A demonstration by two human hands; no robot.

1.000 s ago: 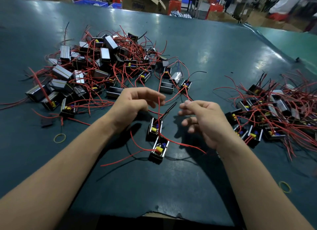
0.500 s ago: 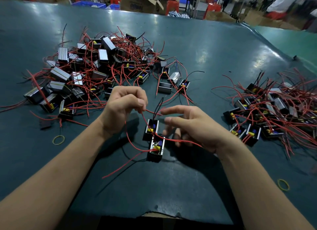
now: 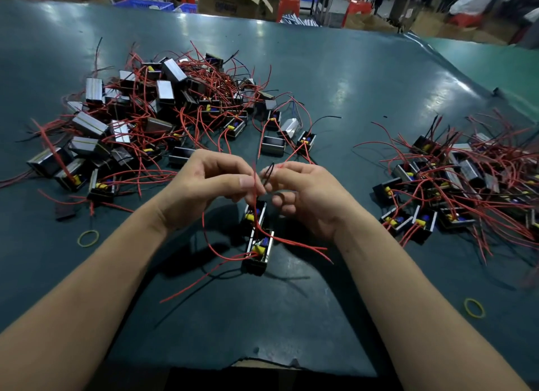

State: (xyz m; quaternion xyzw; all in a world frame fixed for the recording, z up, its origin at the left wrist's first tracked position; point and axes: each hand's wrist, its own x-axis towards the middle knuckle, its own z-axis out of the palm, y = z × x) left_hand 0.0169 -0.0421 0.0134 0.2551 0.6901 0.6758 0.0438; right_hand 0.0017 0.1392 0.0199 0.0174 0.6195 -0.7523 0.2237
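The pile (image 3: 140, 122) upper left sits close, so loose ends could snag there. Two modules (image 3: 260, 249) lie mid-frame, just below the left hand (image 3: 204, 186), which pinches a red wire (image 3: 254, 191). The right hand (image 3: 309, 195) pinches a black wire (image 3: 269, 172). Tug too hard and a module probably drags, or a wire tears off.

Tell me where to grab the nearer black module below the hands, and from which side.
Pinch the nearer module across its two long side walls, at the near end, coming down from above. It lies flat with its open face up, red wires spill from its middle to both sides, and the second module lies right at its far end.
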